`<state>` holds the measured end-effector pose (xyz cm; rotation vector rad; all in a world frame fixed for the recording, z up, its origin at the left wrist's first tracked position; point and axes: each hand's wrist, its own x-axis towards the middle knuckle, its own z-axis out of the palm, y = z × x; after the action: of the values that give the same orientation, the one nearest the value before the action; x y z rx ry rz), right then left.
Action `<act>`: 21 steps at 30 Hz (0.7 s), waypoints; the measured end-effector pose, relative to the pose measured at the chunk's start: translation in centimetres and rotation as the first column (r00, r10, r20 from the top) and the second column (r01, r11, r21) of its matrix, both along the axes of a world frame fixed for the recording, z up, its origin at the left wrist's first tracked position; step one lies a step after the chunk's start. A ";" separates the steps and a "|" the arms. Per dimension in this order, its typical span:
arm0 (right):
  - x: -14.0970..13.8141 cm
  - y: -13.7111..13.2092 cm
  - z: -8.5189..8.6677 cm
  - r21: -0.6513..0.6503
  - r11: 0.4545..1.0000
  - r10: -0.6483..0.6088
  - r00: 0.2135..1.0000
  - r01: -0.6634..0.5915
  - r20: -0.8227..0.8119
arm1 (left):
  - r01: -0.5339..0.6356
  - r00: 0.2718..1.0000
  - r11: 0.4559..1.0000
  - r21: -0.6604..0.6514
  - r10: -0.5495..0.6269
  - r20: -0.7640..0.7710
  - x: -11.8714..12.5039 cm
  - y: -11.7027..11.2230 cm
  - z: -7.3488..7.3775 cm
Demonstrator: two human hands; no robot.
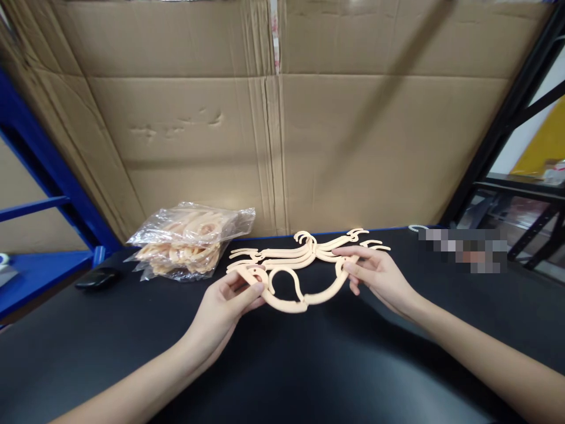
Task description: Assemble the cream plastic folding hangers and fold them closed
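Note:
A cream-coloured folding clothes hanger (286,305) is held above the black table, its arms partly folded and its hook curled between them. On its left end, my left hand (233,297) pinches with thumb and fingers. My right hand (377,275) grips the other end the same way, the thumb in front. Just behind, more hangers (282,254) of the same kind lie stacked and spread out on the table, with their hooks at the middle. My hands and the held hanger hide part of that stack.
Clear plastic bags (189,241) full of cream hangers lie at the back left. A black computer mouse (97,278) rests beside them on the black table (282,365). Cardboard (198,129) walls off the back. A white ring (418,228) and a blurred-out patch are at the back right.

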<state>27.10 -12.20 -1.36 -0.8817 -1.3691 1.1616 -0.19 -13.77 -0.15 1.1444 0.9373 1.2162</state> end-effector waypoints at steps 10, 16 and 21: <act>-3.9 -3.0 -0.1 -0.101 0.965 0.221 0.960 -0.240 -0.175 | 0.141 0.983 0.989 0.039 -0.135 -0.128 1.1 -1.6 -0.5; -4.7 -4.0 -0.3 -0.154 0.887 0.421 0.899 -0.436 -0.124 | 0.104 0.985 0.993 0.052 -0.095 -0.145 1.2 -1.8 -0.4; -4.7 -4.3 -0.3 -0.166 0.920 0.346 0.934 -0.356 -0.086 | 0.092 0.988 0.995 0.043 -0.086 -0.129 1.2 -1.7 -0.8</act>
<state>22.41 -16.46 -1.71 -0.7382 -1.4310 1.5945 1.00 -15.44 -0.99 1.3009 0.9453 1.1098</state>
